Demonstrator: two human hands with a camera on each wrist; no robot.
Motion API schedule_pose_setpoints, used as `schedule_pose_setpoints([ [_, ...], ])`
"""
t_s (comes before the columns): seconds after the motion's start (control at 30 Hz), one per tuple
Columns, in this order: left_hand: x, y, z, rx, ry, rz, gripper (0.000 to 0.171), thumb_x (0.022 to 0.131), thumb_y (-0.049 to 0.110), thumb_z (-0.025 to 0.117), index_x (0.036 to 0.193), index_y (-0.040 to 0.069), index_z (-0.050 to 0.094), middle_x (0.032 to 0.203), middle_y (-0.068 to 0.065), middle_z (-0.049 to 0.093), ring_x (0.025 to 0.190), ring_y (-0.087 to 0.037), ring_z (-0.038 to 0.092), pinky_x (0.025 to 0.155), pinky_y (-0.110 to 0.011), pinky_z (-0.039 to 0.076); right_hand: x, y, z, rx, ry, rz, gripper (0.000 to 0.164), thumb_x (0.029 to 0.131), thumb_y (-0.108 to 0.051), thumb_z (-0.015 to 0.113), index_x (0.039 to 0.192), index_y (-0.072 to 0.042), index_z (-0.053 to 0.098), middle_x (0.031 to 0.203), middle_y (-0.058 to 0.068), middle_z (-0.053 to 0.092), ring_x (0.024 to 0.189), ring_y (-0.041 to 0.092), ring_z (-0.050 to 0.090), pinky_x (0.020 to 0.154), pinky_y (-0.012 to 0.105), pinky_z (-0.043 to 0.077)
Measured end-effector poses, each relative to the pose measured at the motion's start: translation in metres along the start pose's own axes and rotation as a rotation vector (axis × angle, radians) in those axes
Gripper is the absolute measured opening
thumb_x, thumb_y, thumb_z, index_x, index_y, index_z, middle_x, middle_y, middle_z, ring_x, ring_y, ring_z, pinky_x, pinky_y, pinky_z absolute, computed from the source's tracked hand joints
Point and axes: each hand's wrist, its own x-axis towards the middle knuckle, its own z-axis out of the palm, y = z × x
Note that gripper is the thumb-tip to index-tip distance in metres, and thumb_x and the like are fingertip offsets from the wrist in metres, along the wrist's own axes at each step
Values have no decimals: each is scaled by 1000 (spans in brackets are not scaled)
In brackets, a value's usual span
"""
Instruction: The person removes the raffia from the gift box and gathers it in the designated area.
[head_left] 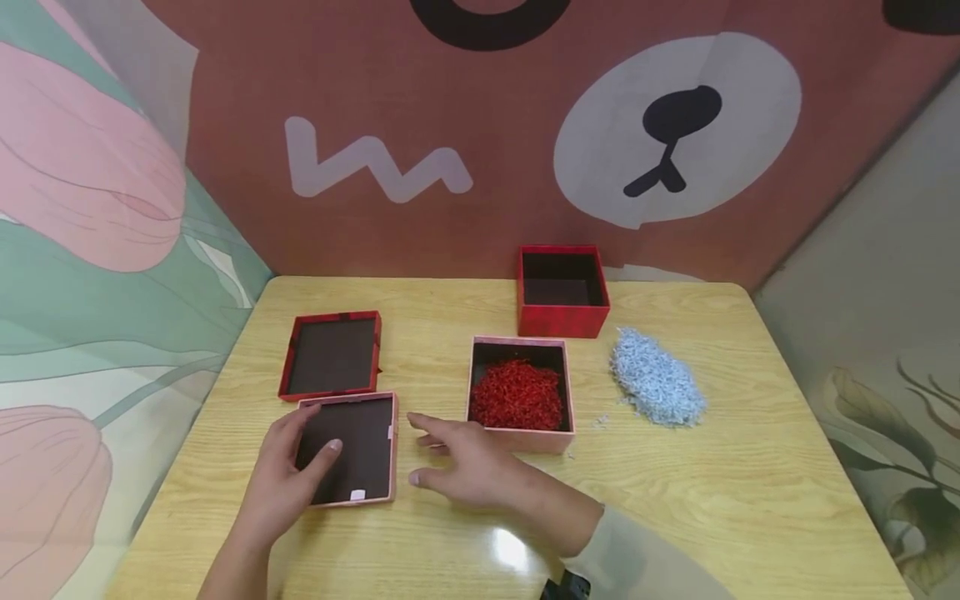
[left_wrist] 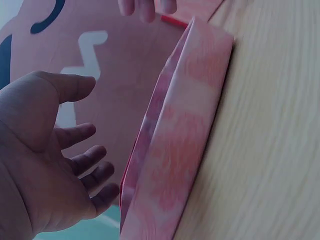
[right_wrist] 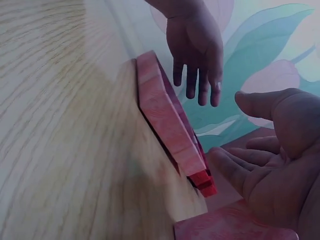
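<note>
A shallow pink lid [head_left: 352, 450] lies on the table with its dark inside facing up and small white tabs on its walls. Over its left part hovers my left hand [head_left: 281, 479], fingers spread and holding nothing; the left wrist view shows the hand [left_wrist: 55, 145] apart from the lid's pink wall [left_wrist: 180, 140]. To the lid's right is my right hand [head_left: 476, 467], its fingers loosely extended toward the lid with nothing in them. Just behind the right hand stands a pink box [head_left: 525, 442] filled with red shredded paper [head_left: 517, 396].
A red lid [head_left: 333, 358] with a dark inside lies behind the pink one. At the back stands an open red box [head_left: 562, 321]. A heap of pale blue shredded paper [head_left: 660, 379] lies at the right, with loose shreds beside it. Printed fabric walls border the table [head_left: 712, 508].
</note>
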Motion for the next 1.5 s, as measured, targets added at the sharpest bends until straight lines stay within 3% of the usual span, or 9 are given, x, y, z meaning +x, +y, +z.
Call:
schedule_pose_setpoints([
  [0.23, 6, 15, 16, -15, 14, 112, 59, 95, 20, 78, 146, 6, 54, 152, -17, 43, 145, -43, 35, 114, -72, 30, -11, -2, -12, 131, -16, -11, 72, 96, -33, 76, 159, -23, 43, 156, -6, 50, 128, 10, 61, 107, 27, 50],
  [0.47, 13, 29, 34, -72, -60, 199, 57, 96, 22, 78, 147, 15, 54, 154, -10, 42, 144, -37, 37, 113, -70, 33, -22, -3, -25, 163, 24, -32, 70, 96, -27, 77, 158, -20, 45, 150, -6, 56, 124, 13, 63, 105, 26, 52],
  [0.7, 18, 39, 50, -136, -99, 303, 60, 93, 18, 80, 147, 17, 54, 152, -7, 44, 138, -34, 45, 111, -65, 41, -32, -3, -42, 132, 93, -69, 68, 96, -24, 78, 156, -16, 48, 140, -5, 63, 116, 14, 67, 100, 27, 55],
  [0.87, 20, 48, 63, -177, -154, 326, 62, 93, 20, 81, 148, 21, 53, 152, -4, 43, 138, -34, 47, 111, -64, 42, -37, -2, -52, 155, 141, -67, 65, 95, -19, 79, 153, -13, 51, 134, -4, 67, 112, 15, 68, 96, 27, 58],
  [1.1, 24, 58, 78, -276, -217, 342, 67, 91, 16, 83, 150, 24, 51, 153, -3, 41, 143, -26, 42, 116, -53, 42, -40, 1, -64, 137, 186, -41, 63, 94, -20, 80, 151, -16, 54, 132, -4, 68, 109, 15, 69, 95, 27, 58],
  [1.27, 27, 65, 90, -321, -252, 344, 69, 91, 16, 83, 150, 25, 50, 154, -2, 41, 143, -32, 42, 116, -51, 42, -42, 5, -76, 62, 228, -37, 61, 93, -20, 81, 149, -13, 56, 131, -1, 70, 106, 13, 69, 92, 33, 60],
  [1.5, 28, 69, 109, -356, -279, 358, 71, 91, 20, 83, 153, 26, 47, 156, -3, 40, 143, -34, 42, 115, -49, 44, -42, 18, -94, -78, 256, -42, 62, 93, -22, 80, 149, -9, 56, 135, 7, 68, 110, 25, 69, 94, 42, 60],
])
